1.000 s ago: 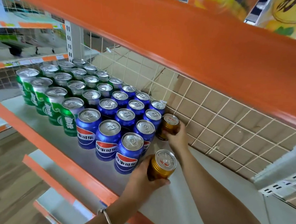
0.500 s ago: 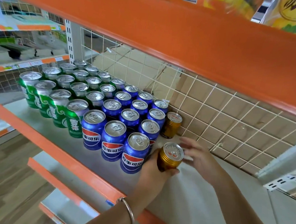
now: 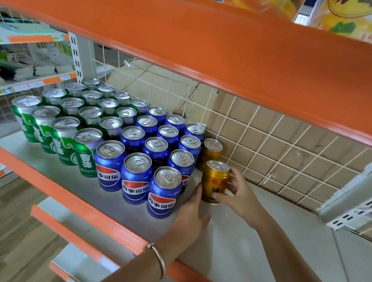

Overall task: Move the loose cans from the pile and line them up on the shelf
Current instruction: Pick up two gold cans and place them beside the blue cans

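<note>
Both hands are clamped on the front gold can [image 3: 215,181], which stands upright on the grey shelf [image 3: 240,240]; whether its base already bears on the surface I cannot tell. The left hand [image 3: 192,208] comes at that can from its left, thumb laid up its side, the other fingers hidden behind it; the right hand [image 3: 238,193] comes from its right, fingers curled round the wall and the thumb across the printed face. So the two hands meet on the one can, close together but not touching each other. Just behind the front gold can, and slightly to its left, stands the rear gold can [image 3: 210,153], upright; whether the two touch is unclear. Directly left of the front gold can the blue cans [image 3: 135,177] stand in tidy rows, the nearest only a narrow gap away; further left still are the green cans [image 3: 62,138], also in rows. Behind and to the right of the front gold can runs the white wire mesh [image 3: 266,145] backing the shelf; above it hangs the orange upper shelf edge [image 3: 228,56]. A thin bracelet [image 3: 159,260] circles the left wrist, nearer the viewer than the can.
</note>
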The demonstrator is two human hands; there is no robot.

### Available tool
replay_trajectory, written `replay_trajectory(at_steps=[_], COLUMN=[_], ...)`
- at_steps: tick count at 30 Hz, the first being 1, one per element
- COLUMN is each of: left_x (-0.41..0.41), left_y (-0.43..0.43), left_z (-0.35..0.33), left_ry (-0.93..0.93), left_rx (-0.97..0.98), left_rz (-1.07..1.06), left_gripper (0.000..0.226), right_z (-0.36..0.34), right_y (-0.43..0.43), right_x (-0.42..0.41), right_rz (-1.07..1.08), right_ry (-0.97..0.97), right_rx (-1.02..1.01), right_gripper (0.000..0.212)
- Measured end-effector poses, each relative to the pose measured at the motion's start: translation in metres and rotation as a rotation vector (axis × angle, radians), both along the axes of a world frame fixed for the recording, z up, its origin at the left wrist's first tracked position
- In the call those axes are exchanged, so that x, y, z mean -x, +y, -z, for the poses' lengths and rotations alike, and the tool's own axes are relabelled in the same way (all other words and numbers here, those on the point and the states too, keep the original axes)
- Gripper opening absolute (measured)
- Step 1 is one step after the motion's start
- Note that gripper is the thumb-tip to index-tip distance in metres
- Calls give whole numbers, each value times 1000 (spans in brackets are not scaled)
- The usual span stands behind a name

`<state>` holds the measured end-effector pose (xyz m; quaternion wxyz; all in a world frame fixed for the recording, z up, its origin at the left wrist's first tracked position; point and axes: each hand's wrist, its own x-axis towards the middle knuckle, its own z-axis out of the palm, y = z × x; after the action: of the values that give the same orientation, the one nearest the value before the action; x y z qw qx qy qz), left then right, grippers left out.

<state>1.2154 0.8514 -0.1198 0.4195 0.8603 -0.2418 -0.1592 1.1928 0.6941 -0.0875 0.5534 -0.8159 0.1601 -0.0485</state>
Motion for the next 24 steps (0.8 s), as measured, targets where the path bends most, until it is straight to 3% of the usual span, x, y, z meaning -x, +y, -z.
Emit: replay_trajectory(at_steps=[6, 13, 18, 24], left_x=[-3, -8, -6, -5], left_y=[1, 0, 4, 2], left_z=[-2, 1, 0, 2], left_ry=[-72, -48, 61, 53], left_rx=[-61, -141, 178, 248], left_rz=[-38, 4, -79, -128], left_gripper=[76, 80, 75, 71], right_z=[15, 9, 15, 31], right_y=[14, 24, 26, 37], right_x=[-9, -39, -45, -52], right_rz=[65, 140, 170, 291], right_ry=[0, -112, -166, -172], right_rx=[154, 121, 144, 209], right_gripper=[88, 82, 77, 81])
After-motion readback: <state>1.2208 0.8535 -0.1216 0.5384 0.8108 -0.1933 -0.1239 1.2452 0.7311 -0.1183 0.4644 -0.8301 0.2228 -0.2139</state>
